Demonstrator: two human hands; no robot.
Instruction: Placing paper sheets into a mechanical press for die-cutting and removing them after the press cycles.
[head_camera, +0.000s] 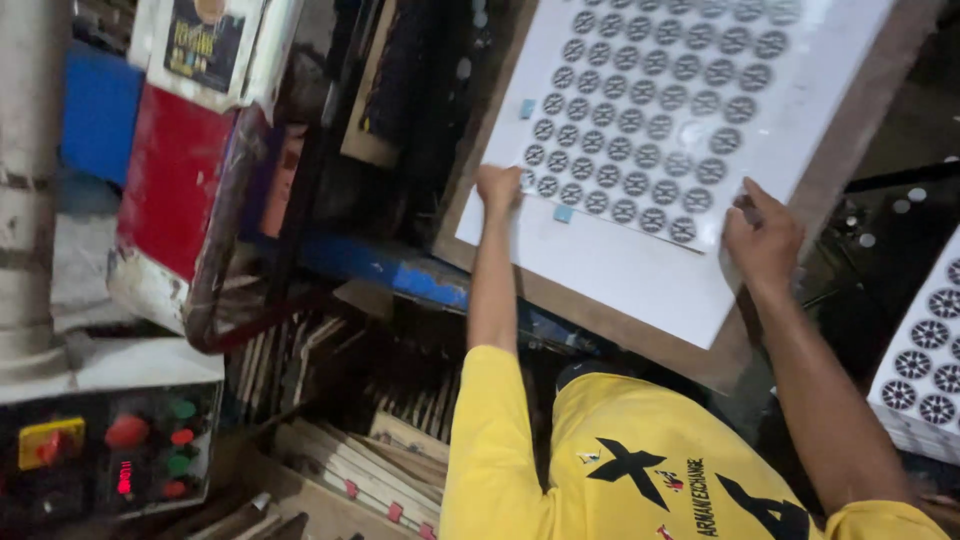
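Printed sheet (640, 250) btwn hands, L (497, 188) & R (762, 237) touching.

**Both hands on the printed sheet**

My left hand (497, 187) presses the left edge of a white sheet (640, 270) printed with rows of round grey wheel patterns. My right hand (762, 236) grips its right edge. The sheet lies on a brown board (860, 120). A control panel (105, 450) with coloured buttons sits lower left.
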